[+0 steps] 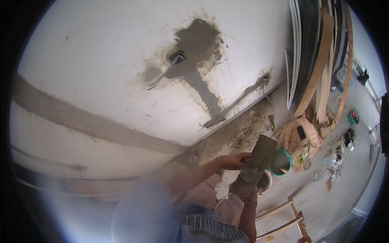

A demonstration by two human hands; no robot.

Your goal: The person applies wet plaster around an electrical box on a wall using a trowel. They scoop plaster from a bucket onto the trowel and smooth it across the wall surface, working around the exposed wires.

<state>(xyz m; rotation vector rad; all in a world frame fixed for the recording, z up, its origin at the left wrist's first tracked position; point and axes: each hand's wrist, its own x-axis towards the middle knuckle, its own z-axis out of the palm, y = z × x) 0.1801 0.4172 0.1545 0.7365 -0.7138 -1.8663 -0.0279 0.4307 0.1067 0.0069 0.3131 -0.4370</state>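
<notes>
My left hand [235, 161] grips a mortar-coated rectangular flat tool [263, 150], held out at waist height. Below it my right hand [249, 199] is closed on a second tool, mostly hidden under a lump of grey mortar [246, 183], so its shape cannot be made out. The two tools overlap. Just beyond them a teal bucket [280, 155] and a pale bucket [266, 178] stand on the floor. Ahead, the white wall [121, 48] has a dark grey patch of wet-looking mortar [196, 40] around a dark wall box [177, 57], with a strip running down to the skirting.
Long boards [314, 81] and pale strips lean at the right. On the floor lie crumpled sacking [293, 135], a scraper [272, 123], coiled cable [338, 156] and a small green bucket [353, 117]. A wooden frame [275, 210] is at the lower right.
</notes>
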